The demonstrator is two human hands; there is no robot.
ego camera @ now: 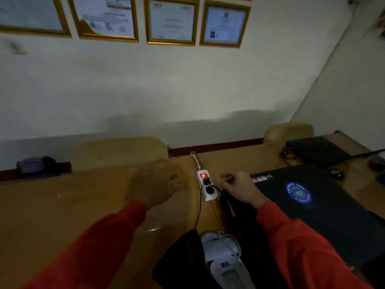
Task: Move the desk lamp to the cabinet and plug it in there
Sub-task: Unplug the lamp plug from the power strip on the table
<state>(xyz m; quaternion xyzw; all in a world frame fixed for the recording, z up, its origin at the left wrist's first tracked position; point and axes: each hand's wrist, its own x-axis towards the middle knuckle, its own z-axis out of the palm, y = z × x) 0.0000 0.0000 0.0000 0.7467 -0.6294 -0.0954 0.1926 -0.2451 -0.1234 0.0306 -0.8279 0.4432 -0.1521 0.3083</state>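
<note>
The desk lamp cannot be made out with any certainty in this dim view; the nearest candidate is a pale grey-white object (223,259) lying at the bottom edge between the two sleeves, partly wrapped by a dark bag or cloth (181,261), but what it is cannot be told. No cabinet is recognisable either. Just beyond that, on the wooden desk (62,205), lies a white power strip (206,186) with its red switch (203,175) lit, two dark plugs seated in it, and a black cable (199,207) running from it toward the near edge; a white lead leaves its far end toward the wall. The right hand (239,187) sits just right of the strip, fingers curled in, pinching something thin and pale between thumb and forefinger; what it is cannot be told. The left hand (154,184) is blurred, hovering above the desk just left of the strip, fingers loosely curled, and it appears to hold nothing. Both arms wear red sleeves (308,243). To the right lies a closed black laptop (325,215) with a round blue sticker (298,193), and farther back a second dark device (316,150) with cables. Two tan chair backs (120,152) stand behind the desk, and framed certificates (171,20) hang on the pale wall.
</note>
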